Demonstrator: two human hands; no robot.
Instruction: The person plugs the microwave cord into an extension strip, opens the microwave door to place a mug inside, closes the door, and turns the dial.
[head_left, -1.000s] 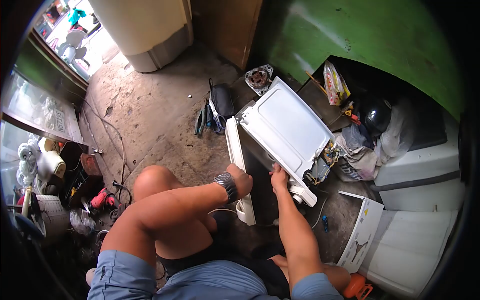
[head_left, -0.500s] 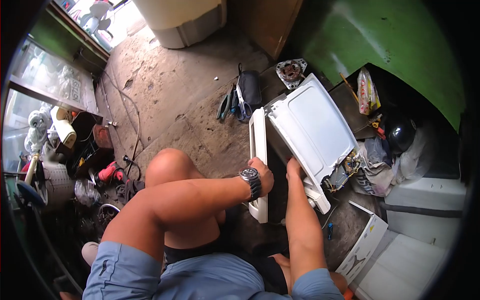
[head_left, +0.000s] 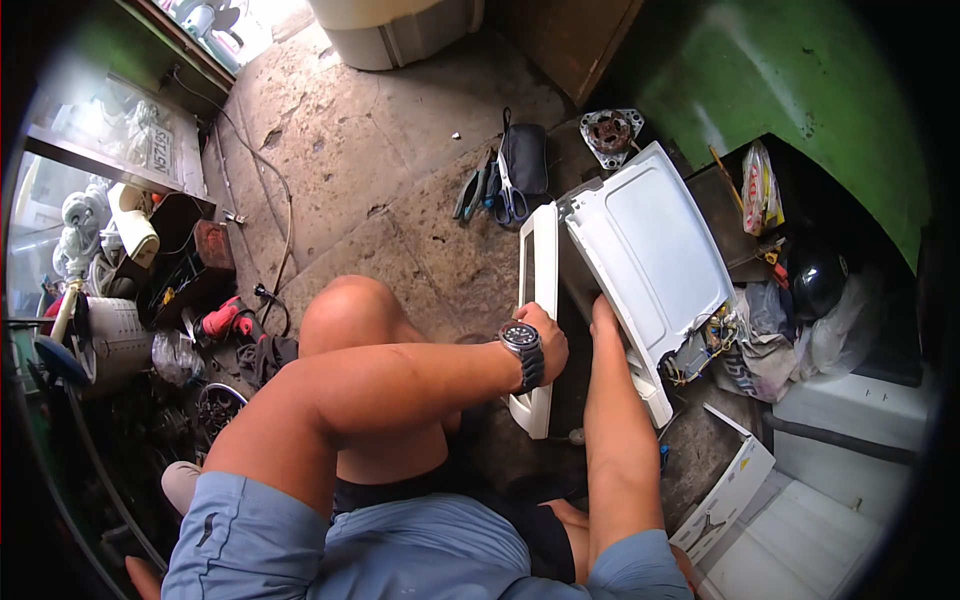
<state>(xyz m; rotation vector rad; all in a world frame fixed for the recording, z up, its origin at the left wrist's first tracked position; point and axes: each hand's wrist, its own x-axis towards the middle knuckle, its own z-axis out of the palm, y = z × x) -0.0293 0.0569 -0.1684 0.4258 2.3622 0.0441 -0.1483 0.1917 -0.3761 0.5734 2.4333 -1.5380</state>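
Beside my bent knee, my left hand [head_left: 545,345], with a dark watch on its wrist, is closed around the side of a long white frame [head_left: 540,250] with an opening in it. The frame stands next to a white appliance casing [head_left: 650,230] that is tilted on the floor. Exposed wires and parts [head_left: 707,340] show at the casing's near right corner. My right hand [head_left: 604,316] reaches up to the casing's left side, into the dark gap between it and the frame. Its fingers are mostly hidden there, so their grip does not show.
Scissors [head_left: 508,190], pliers [head_left: 472,195] and a dark pouch [head_left: 526,158] lie beyond the frame. A round motor part [head_left: 610,135] sits past the casing. A flat white panel [head_left: 730,490] leans at lower right. A red power tool [head_left: 228,318] lies left.
The view has shifted, so the surroundings appear farther right. My left hand keeps hold of the white frame. My right forearm now covers most of a blue-handled tool on the floor.
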